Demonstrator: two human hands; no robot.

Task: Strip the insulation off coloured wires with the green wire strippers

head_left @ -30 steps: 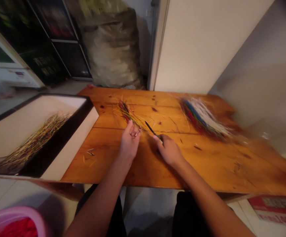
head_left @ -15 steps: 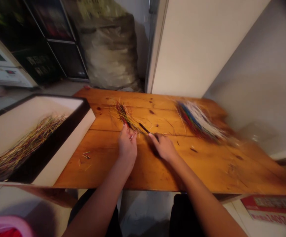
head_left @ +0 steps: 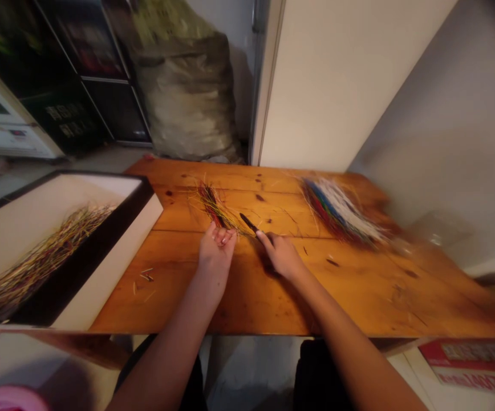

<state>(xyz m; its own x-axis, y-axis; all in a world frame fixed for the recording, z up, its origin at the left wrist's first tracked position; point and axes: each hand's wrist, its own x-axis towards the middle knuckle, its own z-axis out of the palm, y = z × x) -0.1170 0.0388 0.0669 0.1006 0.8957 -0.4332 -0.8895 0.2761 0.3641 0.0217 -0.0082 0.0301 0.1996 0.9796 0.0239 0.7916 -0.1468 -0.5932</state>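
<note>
My left hand [head_left: 215, 249] rests on the wooden table [head_left: 247, 285] with its fingers curled over the near end of a small bundle of thin coloured sticks [head_left: 213, 204]. My right hand [head_left: 280, 254] grips a dark knife [head_left: 250, 223], forefinger along its back, blade pointing toward the bundle and lying just right of it. The two hands are a hand's width apart.
A larger pile of red, blue and white sticks [head_left: 341, 211] lies at the table's far right. A black-rimmed box [head_left: 102, 240] with many sticks stands at the left. Short cut bits [head_left: 145, 276] lie near it. A big sack [head_left: 185, 91] stands behind, a carton [head_left: 474, 362] on the floor.
Both hands have slid slightly left and away from me with the knife and bundle; the view has shifted a little. The grips look unchanged.
</note>
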